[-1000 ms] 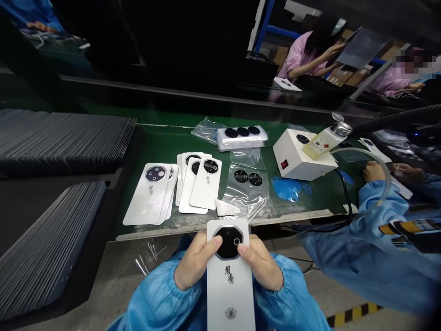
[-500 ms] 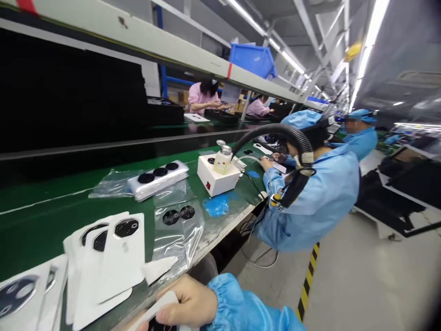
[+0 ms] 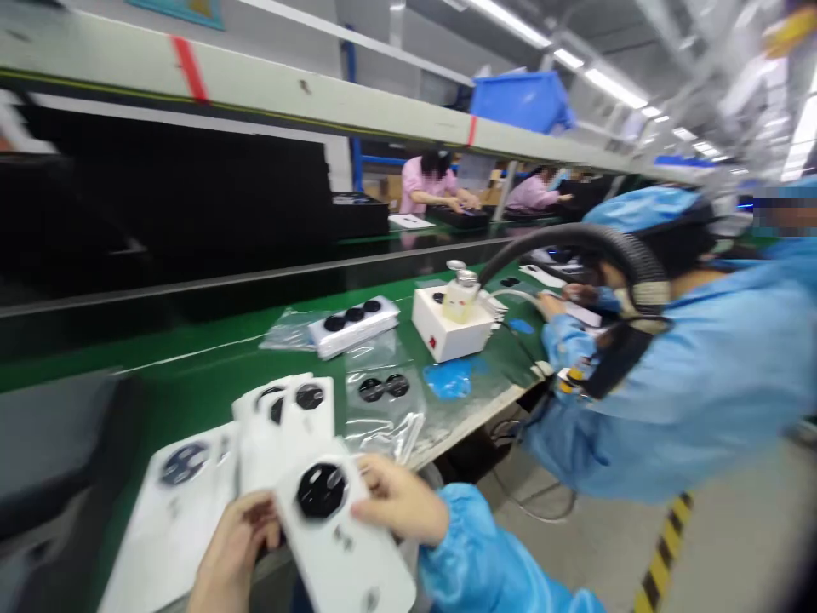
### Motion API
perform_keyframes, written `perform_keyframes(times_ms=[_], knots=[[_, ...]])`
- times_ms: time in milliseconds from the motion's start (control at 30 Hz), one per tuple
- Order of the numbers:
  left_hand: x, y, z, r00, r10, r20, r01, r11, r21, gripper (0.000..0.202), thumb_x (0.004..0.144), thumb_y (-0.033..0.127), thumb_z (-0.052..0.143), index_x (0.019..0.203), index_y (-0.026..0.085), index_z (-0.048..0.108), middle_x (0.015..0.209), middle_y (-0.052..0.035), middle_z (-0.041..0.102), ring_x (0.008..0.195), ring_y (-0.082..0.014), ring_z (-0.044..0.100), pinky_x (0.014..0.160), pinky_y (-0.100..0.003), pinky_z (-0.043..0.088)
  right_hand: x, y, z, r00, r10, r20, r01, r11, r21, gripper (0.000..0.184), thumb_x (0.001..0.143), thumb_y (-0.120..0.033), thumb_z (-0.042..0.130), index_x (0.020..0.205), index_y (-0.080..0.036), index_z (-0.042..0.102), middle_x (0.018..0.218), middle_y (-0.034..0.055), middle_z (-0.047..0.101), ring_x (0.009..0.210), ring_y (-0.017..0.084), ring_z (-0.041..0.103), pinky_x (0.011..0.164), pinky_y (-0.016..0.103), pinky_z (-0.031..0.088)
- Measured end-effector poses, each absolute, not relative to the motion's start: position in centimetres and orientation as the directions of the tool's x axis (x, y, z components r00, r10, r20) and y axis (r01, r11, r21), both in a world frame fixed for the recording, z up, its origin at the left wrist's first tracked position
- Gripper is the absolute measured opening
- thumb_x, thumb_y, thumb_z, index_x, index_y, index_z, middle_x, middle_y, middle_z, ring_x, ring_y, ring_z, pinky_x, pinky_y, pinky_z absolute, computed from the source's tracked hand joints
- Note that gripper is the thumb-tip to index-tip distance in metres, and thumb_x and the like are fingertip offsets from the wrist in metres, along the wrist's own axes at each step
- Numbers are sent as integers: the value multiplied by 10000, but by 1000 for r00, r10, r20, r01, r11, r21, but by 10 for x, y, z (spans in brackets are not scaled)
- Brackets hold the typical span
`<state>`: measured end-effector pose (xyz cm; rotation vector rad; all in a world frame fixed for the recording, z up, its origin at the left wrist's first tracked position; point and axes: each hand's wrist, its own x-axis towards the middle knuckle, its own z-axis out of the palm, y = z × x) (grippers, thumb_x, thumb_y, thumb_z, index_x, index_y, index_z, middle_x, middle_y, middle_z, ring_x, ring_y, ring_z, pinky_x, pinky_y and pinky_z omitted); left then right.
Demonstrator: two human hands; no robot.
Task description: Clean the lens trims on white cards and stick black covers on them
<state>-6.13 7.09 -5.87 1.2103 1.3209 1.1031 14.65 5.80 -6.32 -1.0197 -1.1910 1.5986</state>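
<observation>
A white phone back cover (image 3: 376,558) with a big round black camera lens tilts up in front of me at the bench edge. My left hand (image 3: 239,532) grips its left side, fingers curled behind it. At its upper right edge, my right hand (image 3: 405,502), in a blue sleeve, pinches it between thumb and fingers. Just beyond lies a fanned stack of white covers (image 3: 319,426) with black round lenses. More white covers (image 3: 185,528) with dark lens areas lie on the left. A clear plastic bag (image 3: 376,426) with two black discs is to the right of the stack.
A white box (image 3: 456,340) carries a pump bottle (image 3: 460,298). Beside it is blue film (image 3: 450,380). A bundle of white pieces (image 3: 357,328) with black discs lies further back. A black hose (image 3: 593,234) arches before a blue-clad co-worker (image 3: 702,366). Dark grey trays (image 3: 57,426) stand left.
The view has swung left. The cover has come up with its lens face in sight, and my left hand now shows on its left side.
</observation>
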Motion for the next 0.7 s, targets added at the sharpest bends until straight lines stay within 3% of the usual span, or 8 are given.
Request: perform_keyframes(times_ms=[133,267,333,433,533,700], knots=[[-77,80,-49,-170,985,-11,171,40,985,330,797,496,540,1007,244,578,1089,-25,585,1014,-234,534,944,-352,371,154,107,-49,-211,975,-70,-141,-101,-985,577,724,-466,627,1176,-194,394,880,25,640,754,152,645,719,325,519],[-74,102,-39,-157,988,12,173,15,985,284,866,374,502,1098,217,550,1230,-57,539,1223,-237,435,1052,-396,305,140,160,-47,-126,989,-81,88,-70,-994,535,805,-257,557,1274,-166,316,824,10,630,746,151,632,722,339,524],[-68,113,-36,-131,991,8,164,14,986,314,875,328,518,1151,180,538,1280,-86,517,1248,-252,418,1065,-479,285,131,176,-47,-74,994,-85,251,-64,-966,493,840,-248,543,1283,-158,346,864,22,622,760,152,620,722,349,524],[-60,121,-34,-143,989,-25,149,46,988,367,867,313,547,1208,181,518,1355,-102,456,1275,-283,389,1060,-554,273,122,181,-45,-7,999,-47,488,-37,-872,424,860,-301,553,1245,-165,437,1068,66,584,933,186,590,843,416,490],[-57,125,-34,-170,984,-54,119,75,990,354,860,291,563,1197,187,532,1368,-98,444,1274,-285,389,1055,-554,291,114,173,-41,19,1000,-12,659,-21,-752,440,846,-304,564,1245,-161,448,1198,97,523,1092,237,519,936,475,421],[-55,137,-31,-212,971,-112,-56,102,993,324,872,308,545,1167,174,543,1285,-100,510,1155,-253,502,969,-500,413,100,163,-36,-27,1000,-6,786,17,-618,570,809,-281,547,1320,-93,378,1175,186,524,1107,300,493,907,453,403]])
